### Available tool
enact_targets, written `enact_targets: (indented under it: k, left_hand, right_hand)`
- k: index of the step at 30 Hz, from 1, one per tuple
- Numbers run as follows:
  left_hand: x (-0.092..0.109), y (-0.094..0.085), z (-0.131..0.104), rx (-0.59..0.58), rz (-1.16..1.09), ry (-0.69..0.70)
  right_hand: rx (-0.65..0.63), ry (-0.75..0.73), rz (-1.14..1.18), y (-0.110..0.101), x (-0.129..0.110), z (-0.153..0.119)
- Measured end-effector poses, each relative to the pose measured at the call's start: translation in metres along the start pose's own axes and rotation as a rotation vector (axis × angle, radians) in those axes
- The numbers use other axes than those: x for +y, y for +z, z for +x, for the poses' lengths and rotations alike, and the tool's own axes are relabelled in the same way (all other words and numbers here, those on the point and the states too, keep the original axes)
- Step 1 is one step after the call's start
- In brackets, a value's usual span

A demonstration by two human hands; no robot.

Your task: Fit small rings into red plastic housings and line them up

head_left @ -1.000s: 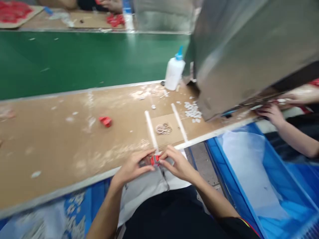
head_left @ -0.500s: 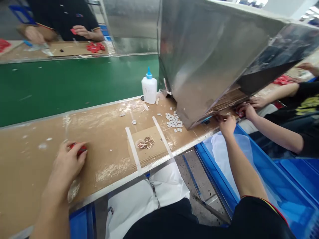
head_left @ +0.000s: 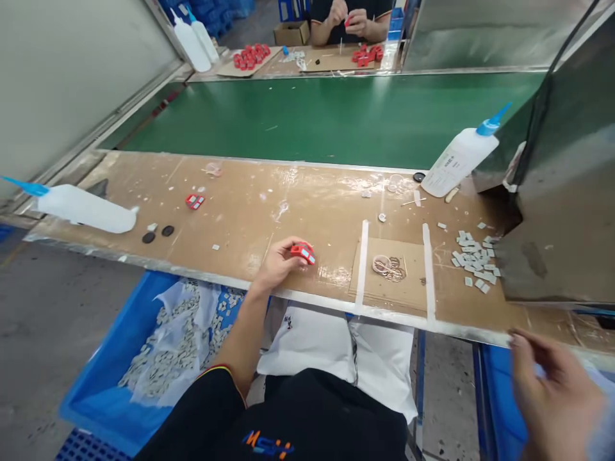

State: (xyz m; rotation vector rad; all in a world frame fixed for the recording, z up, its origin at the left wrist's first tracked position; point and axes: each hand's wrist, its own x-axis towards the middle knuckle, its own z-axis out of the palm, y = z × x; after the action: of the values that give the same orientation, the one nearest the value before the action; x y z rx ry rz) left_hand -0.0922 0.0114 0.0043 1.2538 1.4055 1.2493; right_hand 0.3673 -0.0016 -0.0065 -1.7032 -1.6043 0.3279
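Note:
My left hand [head_left: 280, 264] rests on the cardboard-covered bench, fingers closed around a small red plastic piece [head_left: 303, 253] with pale blue rectangles on its face. At the bench's front edge on the right, my right hand [head_left: 552, 390] is smeared by motion; its fingers are bent, and I cannot make out anything in them. A similar red piece [head_left: 195, 202] lies farther left. Small pale tiles [head_left: 475, 259] are heaped near the metal housing. Several metal rings [head_left: 394, 272] and a small round cup [head_left: 381, 264] sit on a taped cardboard pad [head_left: 408, 294].
A white bottle with a blue nozzle [head_left: 459, 160] leans at the back right; another bottle [head_left: 89, 208] lies at the left. Behind runs a green belt [head_left: 307, 118], with a co-worker's hands [head_left: 355, 22] beyond. A blue bin [head_left: 96, 384] stands lower left. A metal housing [head_left: 562, 192] blocks the right.
The view has swung left. My right hand has come away from beside the co-worker under the metal housing. My left hand still grips the red piece, whose pale blue rectangles now show.

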Motion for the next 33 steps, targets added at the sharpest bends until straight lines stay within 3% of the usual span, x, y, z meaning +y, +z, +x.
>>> enact_targets:
  k: [5,10,15,19,25,33]
  left_hand:
    - [-0.015,0.051,-0.008,-0.143,-0.377,0.004]
    - [-0.019,0.063,-0.020,-0.274,-0.400,-0.084]
    - [-0.014,0.063,-0.028,-0.234,-0.302,-0.123]
    - [-0.006,0.078,-0.025,-0.320,-0.285,-0.086]
    - [-0.011,0.088,-0.026,-0.385,-0.233,-0.109]
    - [-0.011,0.086,-0.025,-0.366,-0.160,-0.076]
  right_hand:
    - [-0.217,-0.166,0.220,0.068,-0.074,0.008]
    - [-0.278,-0.285,0.300,0.104,-0.103,0.019]
    - [-0.355,-0.387,0.345,0.115,-0.116,0.030]
    - [-0.363,-0.417,0.324,0.122,-0.122,0.042]
    - [-0.230,-0.467,0.217,0.133,-0.115,0.043]
    - [-0.160,-0.227,0.390,0.141,-0.106,0.024]
